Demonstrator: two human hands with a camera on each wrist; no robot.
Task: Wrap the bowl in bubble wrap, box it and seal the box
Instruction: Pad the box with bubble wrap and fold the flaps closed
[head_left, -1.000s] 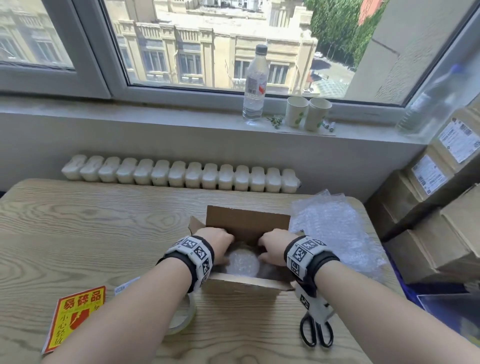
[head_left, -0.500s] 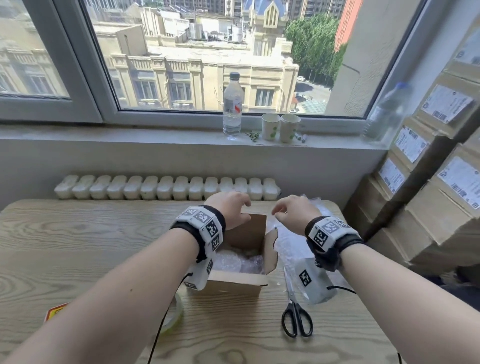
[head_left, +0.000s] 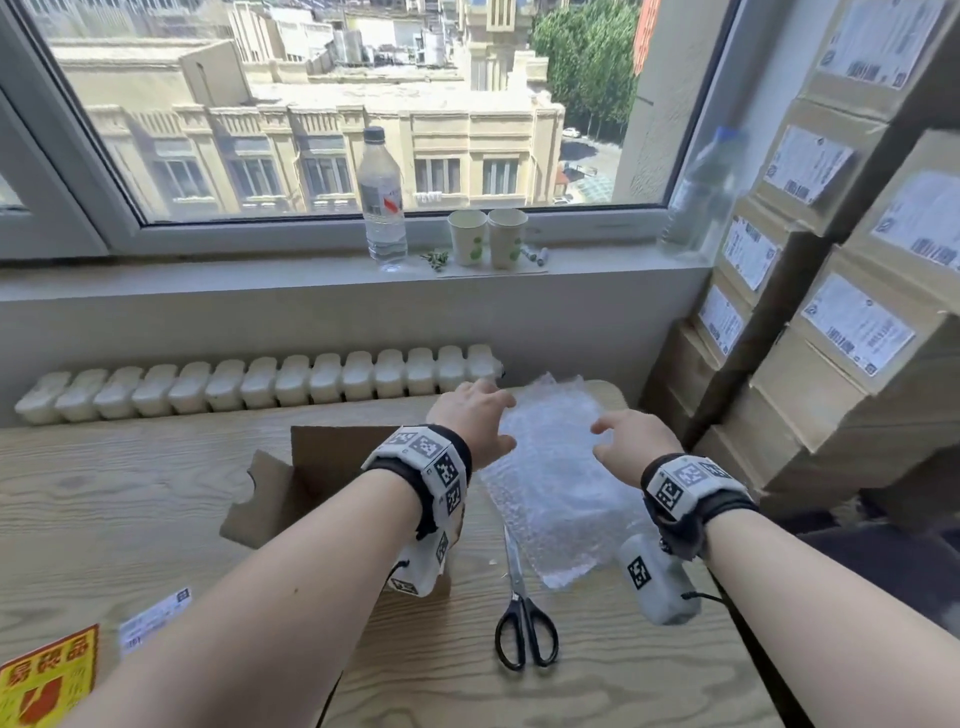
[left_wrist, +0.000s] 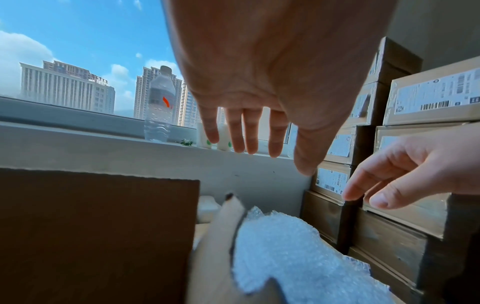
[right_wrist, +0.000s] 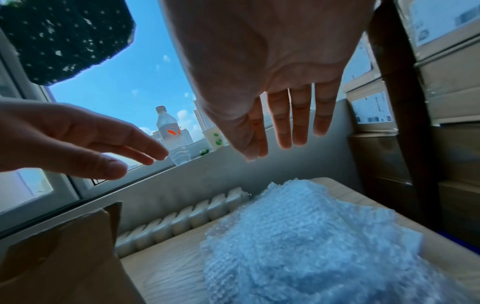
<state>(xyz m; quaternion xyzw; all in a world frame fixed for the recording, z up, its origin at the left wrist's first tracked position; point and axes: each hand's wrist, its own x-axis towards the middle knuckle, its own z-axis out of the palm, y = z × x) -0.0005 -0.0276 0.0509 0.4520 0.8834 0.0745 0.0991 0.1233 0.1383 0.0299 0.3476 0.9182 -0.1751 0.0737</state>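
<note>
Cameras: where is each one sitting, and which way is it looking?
Head: on the head, looking down at the table; both forearms and hands show.
Left wrist: under the left hand, facing the window; the right hand shows.
Right wrist: under the right hand, facing the window.
All share the bubble wrap and water bottle.

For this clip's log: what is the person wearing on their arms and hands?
Both forearms are bare, with no sleeves or gloves. The left hand and right hand each have a black wrist strap carrying a white band printed with black-and-white square markers. A white camera pod bearing a similar marker hangs beneath each wrist, trailing a thin black cable.
</note>
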